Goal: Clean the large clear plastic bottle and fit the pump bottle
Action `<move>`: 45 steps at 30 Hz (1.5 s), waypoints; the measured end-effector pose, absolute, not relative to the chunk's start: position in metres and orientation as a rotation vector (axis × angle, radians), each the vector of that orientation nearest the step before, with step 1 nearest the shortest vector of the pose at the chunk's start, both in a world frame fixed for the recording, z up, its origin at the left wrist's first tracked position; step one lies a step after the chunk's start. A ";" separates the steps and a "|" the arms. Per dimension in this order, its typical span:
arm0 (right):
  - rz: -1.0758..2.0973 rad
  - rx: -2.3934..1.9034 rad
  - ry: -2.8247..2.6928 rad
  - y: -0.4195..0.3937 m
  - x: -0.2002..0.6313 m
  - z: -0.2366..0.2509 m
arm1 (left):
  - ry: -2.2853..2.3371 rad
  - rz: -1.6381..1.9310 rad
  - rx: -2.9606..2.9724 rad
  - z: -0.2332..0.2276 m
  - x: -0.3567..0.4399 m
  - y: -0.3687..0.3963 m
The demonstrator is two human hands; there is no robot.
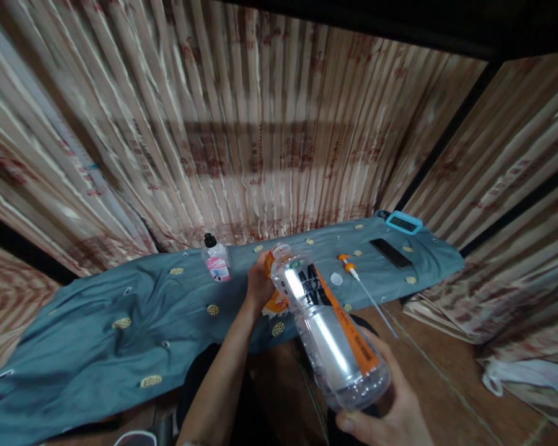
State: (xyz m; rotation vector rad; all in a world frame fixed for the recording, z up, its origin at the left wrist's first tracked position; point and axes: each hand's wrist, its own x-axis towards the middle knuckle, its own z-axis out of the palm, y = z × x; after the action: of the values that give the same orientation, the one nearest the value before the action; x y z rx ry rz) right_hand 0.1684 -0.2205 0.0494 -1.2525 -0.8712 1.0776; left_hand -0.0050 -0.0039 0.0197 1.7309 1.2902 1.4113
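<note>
Head view: clear plastic bottle (328, 322) with an orange and black label, held tilted, base toward the camera, open neck pointing away over the grey-blue cloth (121, 303); right hand (390, 409) cups the base from below, grip closed around the bottle's lower end, thumb showing at the bottom edge; left hand (260, 282) is at the neck end, grip closed on an orange cloth or wrapper (275, 302) bunched just under the bottle's shoulder, touching it; can't tell exactly what the orange piece is.

Handling, as a judgement: bottle looks empty or nearly so, so light; thin walls, will dent if squeezed hard; smooth and a bit slippery where the label is glossy; best hold is the ribbed base plus the stiff neck, as both hands have it now.

Around, same view: small pump bottle with pink label (216, 260) upright on the cloth, left of the hands; white cap (336, 279) and an orange-tipped straw or tube (367, 291) lying right of the neck; dark phone (390, 253) and a blue-cased device (403, 223) further right; striped curtain (242, 124) behind; wooden floor (428, 359) below.
</note>
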 end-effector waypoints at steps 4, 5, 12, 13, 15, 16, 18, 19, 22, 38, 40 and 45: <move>1.073 -1.272 -0.934 -0.220 0.169 0.050 | 1.298 1.423 1.738 0.018 -0.005 -0.003; 1.073 -1.272 -0.935 -0.220 0.169 0.050 | 1.302 1.420 1.739 0.018 -0.005 -0.003; 1.100 -1.217 -0.844 -0.221 0.168 0.048 | 1.313 1.390 1.745 0.018 -0.005 -0.002; 1.101 -1.213 -0.838 -0.221 0.168 0.048 | 1.312 1.396 1.747 0.017 -0.005 -0.002; 1.105 -1.206 -0.844 -0.220 0.169 0.047 | 1.326 1.399 1.750 0.016 -0.005 -0.001; 1.108 -1.205 -0.853 -0.220 0.169 0.047 | 1.336 1.401 1.749 0.016 -0.005 -0.001; 1.111 -1.203 -0.868 -0.220 0.169 0.047 | 1.342 1.409 1.746 0.016 -0.006 -0.001; 1.110 -1.203 -0.871 -0.220 0.169 0.048 | 1.339 1.412 1.745 0.016 -0.006 -0.002; 1.101 -1.210 -0.859 -0.220 0.167 0.050 | 1.330 1.405 1.740 0.018 -0.006 -0.003; 1.084 -1.219 -0.827 -0.220 0.165 0.053 | 1.308 1.403 1.723 0.024 -0.004 -0.006; 1.080 -1.222 -0.815 -0.220 0.165 0.055 | 1.299 1.416 1.724 0.024 -0.004 -0.006; 1.089 -1.230 -0.802 -0.220 0.165 0.054 | 1.349 1.386 1.721 0.022 -0.005 -0.005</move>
State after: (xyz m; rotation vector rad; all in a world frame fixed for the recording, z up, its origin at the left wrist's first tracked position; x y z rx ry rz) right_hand 0.1654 -0.2200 0.0540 -1.2298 -0.8016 1.0893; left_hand -0.0046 -0.0047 0.0224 1.7207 1.3493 1.3862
